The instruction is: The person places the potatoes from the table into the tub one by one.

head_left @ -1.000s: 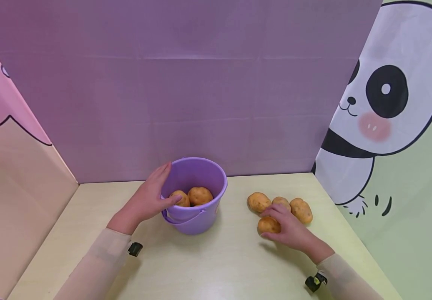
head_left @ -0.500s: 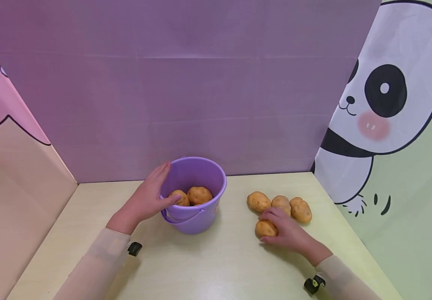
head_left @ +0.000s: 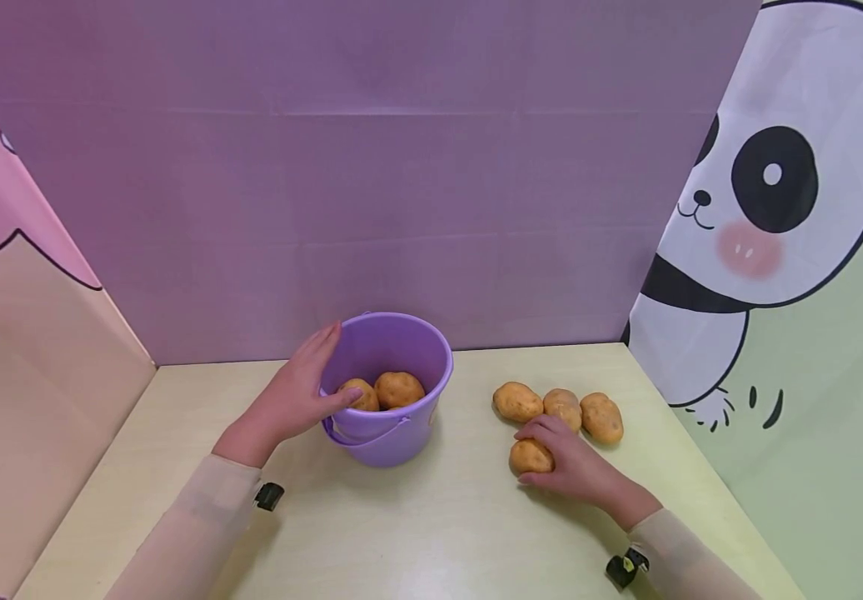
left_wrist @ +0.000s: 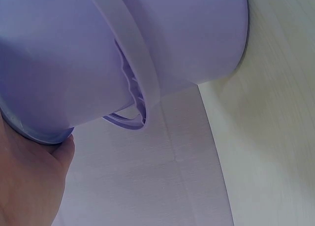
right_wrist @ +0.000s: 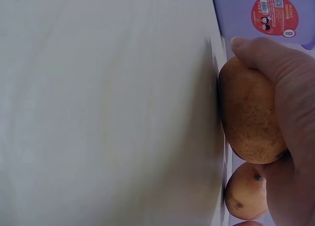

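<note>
While left hand (head_left: 292, 400) on purple bucket (head_left: 401, 446), right hand (head_left: 580, 465) around potato (head_left: 529, 457).

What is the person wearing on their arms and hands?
Both hands, the left hand and the right hand, are bare, with no gloves. The left sleeve and right sleeve are long, pale beige and plain. A small black device shows at each wrist, left device and right device; the right one has a small yellowish patch.
</note>
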Demonstrator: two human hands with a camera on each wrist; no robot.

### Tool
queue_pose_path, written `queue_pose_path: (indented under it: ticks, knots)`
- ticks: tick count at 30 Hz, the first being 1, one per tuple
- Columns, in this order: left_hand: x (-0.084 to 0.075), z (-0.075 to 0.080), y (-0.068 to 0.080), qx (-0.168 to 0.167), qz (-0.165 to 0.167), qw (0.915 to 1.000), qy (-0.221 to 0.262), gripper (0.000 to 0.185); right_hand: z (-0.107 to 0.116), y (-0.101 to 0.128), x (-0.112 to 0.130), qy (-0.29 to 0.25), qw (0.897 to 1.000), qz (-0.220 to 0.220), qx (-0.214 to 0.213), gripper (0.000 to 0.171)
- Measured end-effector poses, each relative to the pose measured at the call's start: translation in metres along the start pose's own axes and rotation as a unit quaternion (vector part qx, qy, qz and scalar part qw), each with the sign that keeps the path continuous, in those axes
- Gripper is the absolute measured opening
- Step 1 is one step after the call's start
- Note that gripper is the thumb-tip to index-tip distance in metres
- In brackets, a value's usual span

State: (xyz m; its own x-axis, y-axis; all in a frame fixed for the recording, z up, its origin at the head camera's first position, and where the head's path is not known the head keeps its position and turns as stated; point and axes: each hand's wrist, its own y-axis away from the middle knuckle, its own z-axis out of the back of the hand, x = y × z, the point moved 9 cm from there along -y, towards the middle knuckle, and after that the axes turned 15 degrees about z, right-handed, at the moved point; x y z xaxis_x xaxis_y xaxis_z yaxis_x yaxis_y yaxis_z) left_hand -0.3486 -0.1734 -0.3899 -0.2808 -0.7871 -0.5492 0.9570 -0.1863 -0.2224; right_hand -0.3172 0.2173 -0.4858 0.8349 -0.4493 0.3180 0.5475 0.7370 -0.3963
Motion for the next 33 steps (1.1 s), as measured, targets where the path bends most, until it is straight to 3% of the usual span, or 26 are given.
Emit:
queue_pose_path:
  ticks: [23, 33]
  knots:
    - [0.000, 0.000, 0.001, 0.000, 0.004, 1.0000, -0.001, 0.109, 0.006, -0.009, -0.002, -0.059, 0.998, -0.034, -0.015, 0.047]
    - [-0.001, 0.000, 0.001, 0.000, 0.006, 1.0000, -0.001, 0.109, 0.013, -0.020, 0.005, -0.059, 0.998, -0.007, -0.029, 0.044]
